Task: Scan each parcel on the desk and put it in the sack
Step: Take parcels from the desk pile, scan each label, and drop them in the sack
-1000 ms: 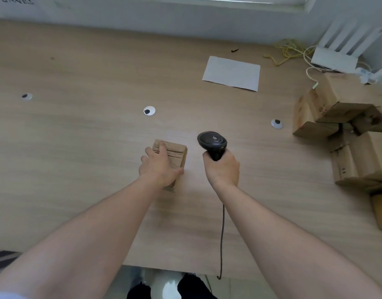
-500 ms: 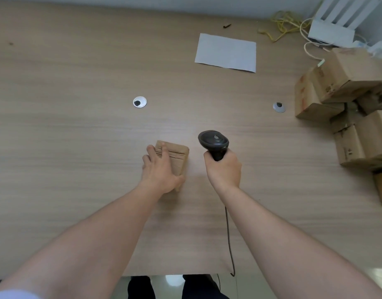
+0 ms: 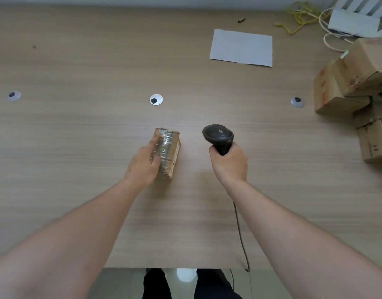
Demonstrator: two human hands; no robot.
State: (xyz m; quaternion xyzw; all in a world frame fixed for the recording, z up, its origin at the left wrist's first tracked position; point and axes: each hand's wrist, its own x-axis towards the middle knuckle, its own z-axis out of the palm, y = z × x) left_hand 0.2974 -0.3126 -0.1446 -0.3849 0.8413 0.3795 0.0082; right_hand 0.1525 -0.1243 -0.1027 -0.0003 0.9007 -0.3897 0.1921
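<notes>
We see left hand (image 3: 143, 164) holding a small taped brown cardboard parcel (image 3: 168, 153) on the light wood desk (image 3: 77, 137); right hand (image 3: 230, 164) grips a black corded handheld scanner (image 3: 218, 137) just beside it; stacked brown cardboard boxes (image 3: 354, 87) far right.

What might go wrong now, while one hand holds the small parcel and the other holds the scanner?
The left hand holds the taped parcel by one side only, so it may tip. Glossy tape over its top could spoil the read. The scanner cable hangs over the desk edge and may snag.
</notes>
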